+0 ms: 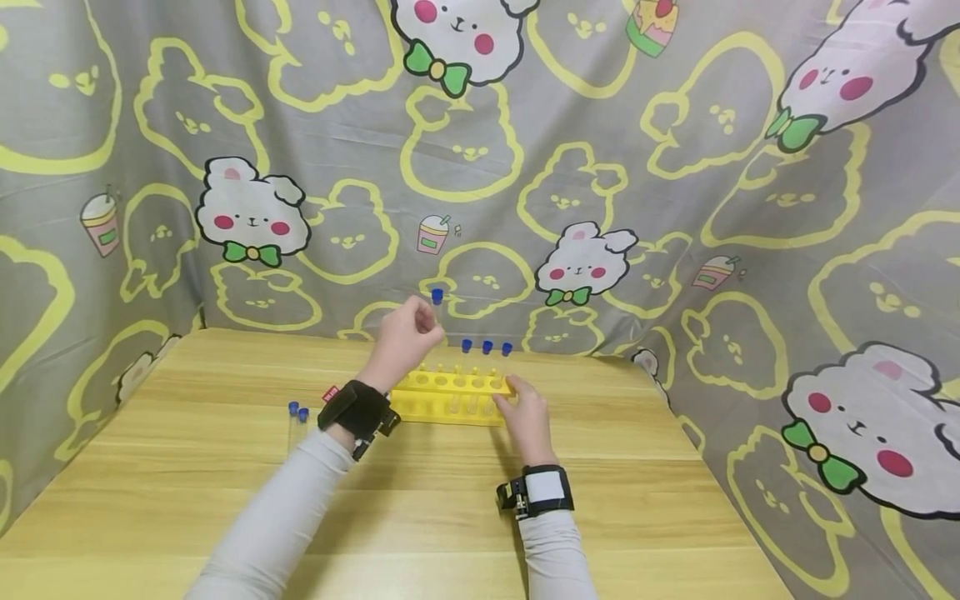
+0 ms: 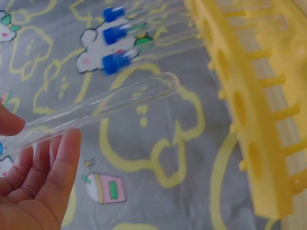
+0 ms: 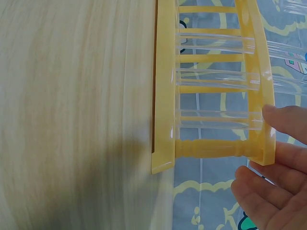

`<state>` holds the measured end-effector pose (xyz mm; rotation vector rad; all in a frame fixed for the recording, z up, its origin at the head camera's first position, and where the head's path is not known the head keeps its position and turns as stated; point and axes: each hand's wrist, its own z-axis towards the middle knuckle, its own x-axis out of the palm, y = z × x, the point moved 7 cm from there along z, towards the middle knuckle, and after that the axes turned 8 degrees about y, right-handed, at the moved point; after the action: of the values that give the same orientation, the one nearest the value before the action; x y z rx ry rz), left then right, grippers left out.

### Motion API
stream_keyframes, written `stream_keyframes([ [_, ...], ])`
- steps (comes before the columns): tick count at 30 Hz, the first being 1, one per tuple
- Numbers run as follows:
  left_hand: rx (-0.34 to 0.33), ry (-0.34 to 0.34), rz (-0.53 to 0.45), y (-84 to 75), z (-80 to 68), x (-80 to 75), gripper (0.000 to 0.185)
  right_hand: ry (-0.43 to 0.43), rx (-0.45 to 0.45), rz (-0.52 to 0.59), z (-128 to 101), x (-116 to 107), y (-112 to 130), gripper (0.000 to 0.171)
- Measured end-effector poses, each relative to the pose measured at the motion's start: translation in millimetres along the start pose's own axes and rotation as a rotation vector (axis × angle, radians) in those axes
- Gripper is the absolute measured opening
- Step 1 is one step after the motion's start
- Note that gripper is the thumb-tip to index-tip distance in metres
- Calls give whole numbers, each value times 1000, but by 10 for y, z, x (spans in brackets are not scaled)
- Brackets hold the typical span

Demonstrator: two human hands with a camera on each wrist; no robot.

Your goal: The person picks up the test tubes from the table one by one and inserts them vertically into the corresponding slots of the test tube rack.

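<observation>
Above the yellow test tube rack [image 3: 165,96], my left hand [image 1: 405,343] pinches a clear glass test tube [image 2: 110,104] between thumb and fingers. Its blue cap [image 1: 437,296] shows above the fingers in the head view, and the rounded end points toward the rack in the left wrist view. My right hand [image 1: 528,423] holds the rack's right end, thumb and fingers at the upper bar [image 3: 266,91]. Three blue-capped test tubes [image 2: 116,62] stand in neighbouring holes near that end. Several other holes have no tube in them.
Two more blue-capped tubes [image 1: 303,413] stand left of my left forearm, partly hidden by it. A small red tag [image 1: 330,392] shows beside the left wrist strap. The wooden table [image 1: 637,500] meets a grey patterned curtain [image 1: 480,167] at its back and sides.
</observation>
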<state>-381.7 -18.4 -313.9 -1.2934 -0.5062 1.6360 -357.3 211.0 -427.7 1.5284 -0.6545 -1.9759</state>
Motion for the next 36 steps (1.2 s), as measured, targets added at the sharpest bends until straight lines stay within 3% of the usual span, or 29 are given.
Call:
stream_keyframes([
  [14,-3,24,2,217,-1,290,19,14,-9,3,20,11,-8,47],
  [26,-17,46,15,431,-29,424,17,17,0,-15,16,-3,-7,46],
  [36,-59,103,45,526,-72,523,18,17,0,-7,30,8,-31,47],
])
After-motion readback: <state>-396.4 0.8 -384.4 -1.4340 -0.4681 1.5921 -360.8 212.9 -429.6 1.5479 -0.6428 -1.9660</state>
